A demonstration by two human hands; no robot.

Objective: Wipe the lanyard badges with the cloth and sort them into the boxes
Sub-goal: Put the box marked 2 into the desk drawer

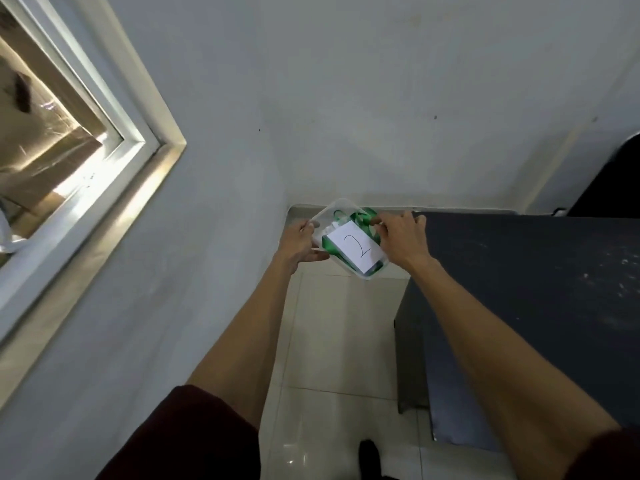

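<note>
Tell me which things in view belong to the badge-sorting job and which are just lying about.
Job: clear plastic box, green lanyards inside it, paper label marked 2, left grip and right grip holding the box.
Lying about: dark table, window, black chair, shoe on the tiled floor.

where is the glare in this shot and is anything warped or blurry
Head view: brightest light falls on the window sill at left; small glints sit on the floor tiles. The wide lens slants and bends the window frame. The clear box is slightly soft, yet the 2 on its paper label reads fine.
</note>
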